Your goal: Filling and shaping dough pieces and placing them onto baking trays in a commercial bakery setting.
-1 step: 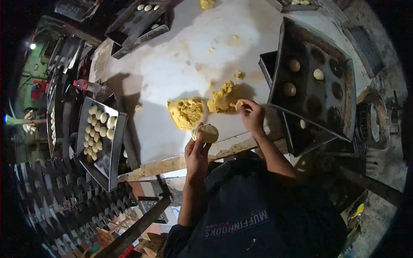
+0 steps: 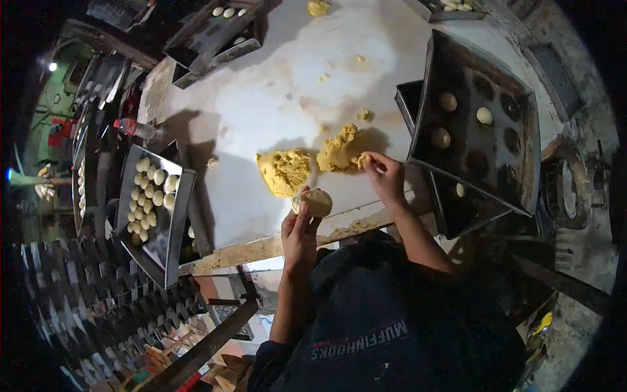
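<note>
A flattened round piece of pale dough (image 2: 315,204) rests in my left hand (image 2: 299,235), near the table's front edge, with the fingers closed around its left side. My right hand (image 2: 385,175) pinches a bit of yellow filling (image 2: 364,161) at the right edge of a crumbly yellow mound (image 2: 341,149). To the left of that mound, beyond the dough piece, sits a bigger yellow block (image 2: 282,171) with a torn, rough right half. Small yellow crumbs (image 2: 364,115) lie scattered farther back.
A metal tray of several pale dough balls (image 2: 149,196) stands at the left. On the right, a dark tray (image 2: 480,134) bearing a few dough balls is stacked over others. A red-capped bottle (image 2: 134,129) lies at the far left; more trays (image 2: 219,39) stand at the back.
</note>
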Tool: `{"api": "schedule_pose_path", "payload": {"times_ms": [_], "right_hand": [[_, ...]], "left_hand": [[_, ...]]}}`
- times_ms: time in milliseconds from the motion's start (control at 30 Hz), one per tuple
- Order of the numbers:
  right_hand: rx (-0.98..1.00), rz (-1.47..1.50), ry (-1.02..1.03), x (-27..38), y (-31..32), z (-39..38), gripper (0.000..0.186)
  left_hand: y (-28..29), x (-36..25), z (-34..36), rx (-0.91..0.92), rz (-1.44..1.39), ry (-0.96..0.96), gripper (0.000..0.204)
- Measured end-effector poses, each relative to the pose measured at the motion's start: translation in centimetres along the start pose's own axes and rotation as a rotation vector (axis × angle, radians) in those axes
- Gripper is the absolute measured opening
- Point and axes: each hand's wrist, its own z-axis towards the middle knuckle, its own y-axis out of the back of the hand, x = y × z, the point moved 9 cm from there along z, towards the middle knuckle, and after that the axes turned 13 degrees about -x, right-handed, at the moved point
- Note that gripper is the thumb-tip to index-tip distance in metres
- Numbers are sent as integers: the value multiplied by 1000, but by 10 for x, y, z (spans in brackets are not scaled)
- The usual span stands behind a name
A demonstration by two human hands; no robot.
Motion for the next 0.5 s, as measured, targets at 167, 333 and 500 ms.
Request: {"api": "schedule_pose_path", "payload": {"times_ms": [167, 333, 500], "right_hand": [[391, 383, -34, 81, -32, -64, 23], [250, -230, 963, 197, -59, -172, 23], [517, 290, 474, 203, -86, -224, 24]], "left_hand": [[19, 11, -12, -85, 44, 51, 37], [48, -23, -58, -43, -48, -73, 39], [126, -85, -127, -80, -311, -348, 44]]}}
